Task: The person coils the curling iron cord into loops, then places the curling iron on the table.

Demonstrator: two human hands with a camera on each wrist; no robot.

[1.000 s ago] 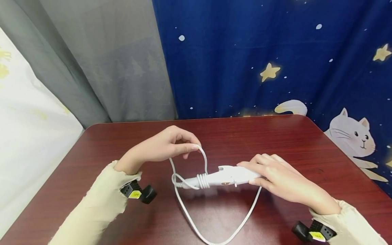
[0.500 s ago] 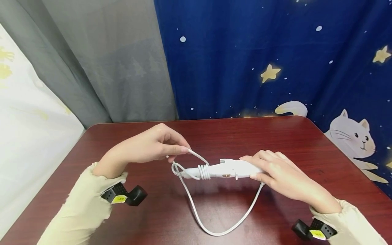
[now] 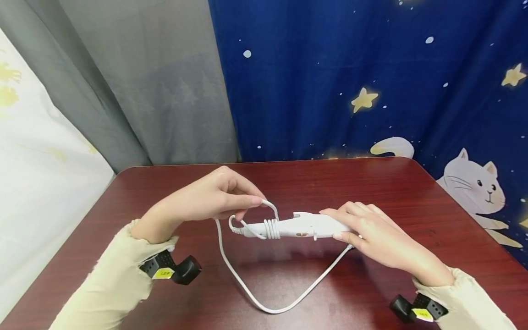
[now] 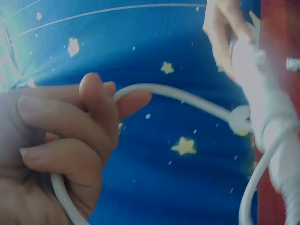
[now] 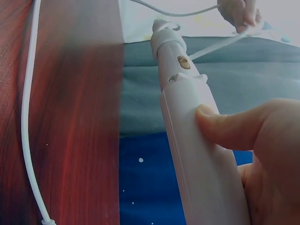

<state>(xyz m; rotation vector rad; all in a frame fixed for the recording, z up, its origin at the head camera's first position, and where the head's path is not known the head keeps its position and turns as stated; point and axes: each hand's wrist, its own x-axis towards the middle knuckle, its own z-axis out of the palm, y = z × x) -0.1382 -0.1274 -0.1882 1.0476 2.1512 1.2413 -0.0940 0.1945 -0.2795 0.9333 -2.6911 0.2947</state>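
Note:
A white hair straightener (image 3: 305, 225) with a gold-coloured switch lies across the middle of the head view, over the table. Several turns of its white cord (image 4: 168, 92) are wound round the narrow left end. My right hand (image 3: 371, 233) grips the wide end; in the right wrist view the thumb (image 5: 229, 127) presses along its side. To the left, my left hand (image 3: 218, 197) pinches the cord between thumb and fingers, near the wound turns. From that hand a long loop of cord (image 3: 272, 311) sags toward me and ends in a connector beside the right hand.
Beneath both hands is a dark red wooden table (image 3: 173, 183). A grey curtain (image 3: 165, 91) and a blue star-patterned curtain (image 3: 309, 68) hang behind its far edge. White cloth (image 3: 49, 183) hangs at the left. Each wrist wears a small black camera.
My left hand has moved left with the cord, then slightly back right. The straightener has shifted a little away from me, and the sagging loop has widened on its left side.

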